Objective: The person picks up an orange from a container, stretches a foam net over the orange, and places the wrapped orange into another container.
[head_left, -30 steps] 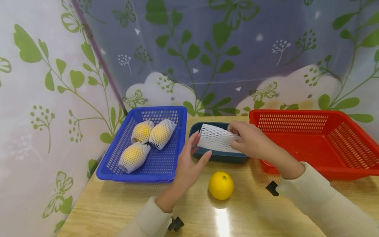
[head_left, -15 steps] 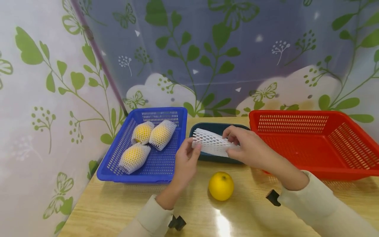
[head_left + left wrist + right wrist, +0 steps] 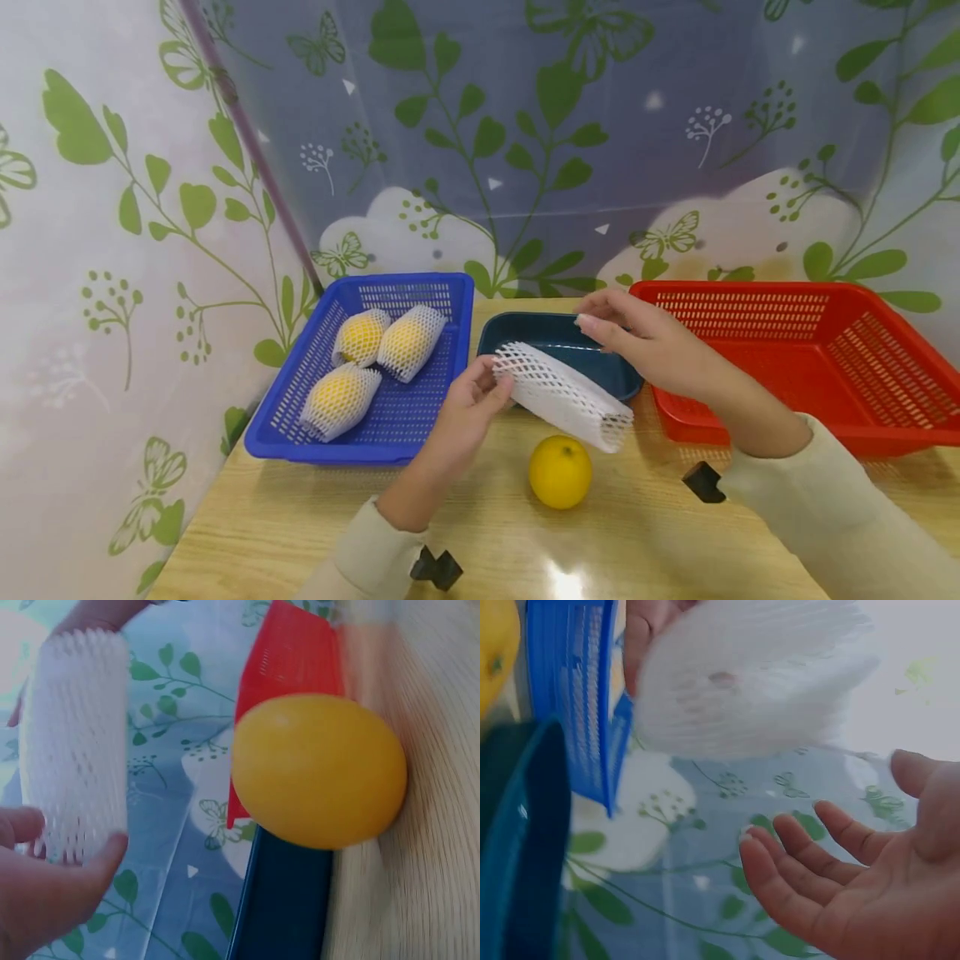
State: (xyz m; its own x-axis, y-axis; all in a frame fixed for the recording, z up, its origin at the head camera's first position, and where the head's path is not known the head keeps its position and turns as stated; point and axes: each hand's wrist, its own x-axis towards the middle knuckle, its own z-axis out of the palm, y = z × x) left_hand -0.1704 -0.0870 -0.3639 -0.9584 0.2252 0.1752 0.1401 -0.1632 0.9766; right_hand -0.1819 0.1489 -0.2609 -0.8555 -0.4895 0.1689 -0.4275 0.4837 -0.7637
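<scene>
My left hand [image 3: 463,410] pinches one end of a white foam net sleeve [image 3: 562,392] between thumb and fingers. The sleeve slants down to the right, its free end hanging just above a yellow round fruit [image 3: 560,472] on the table. In the left wrist view the sleeve [image 3: 75,742] appears as a tube above the thumb and fingers. My right hand [image 3: 637,337] hovers over the right end of the dark teal bin [image 3: 525,318], fingers loosely extended and holding nothing. The right wrist view shows this hand [image 3: 855,877] apart from the sleeve [image 3: 757,682].
A blue basket [image 3: 337,452] at left holds several netted yellow fruits [image 3: 341,400]. On the right stands a red basket [image 3: 750,292]. The teal bin sits between them against a patterned cloth backdrop [image 3: 480,150]. The table [image 3: 645,533] is light wood.
My left hand has taken hold of the sleeve's left end. The sleeve has come out of the teal bin toward the front, and my right hand has let go of it and lifted away.
</scene>
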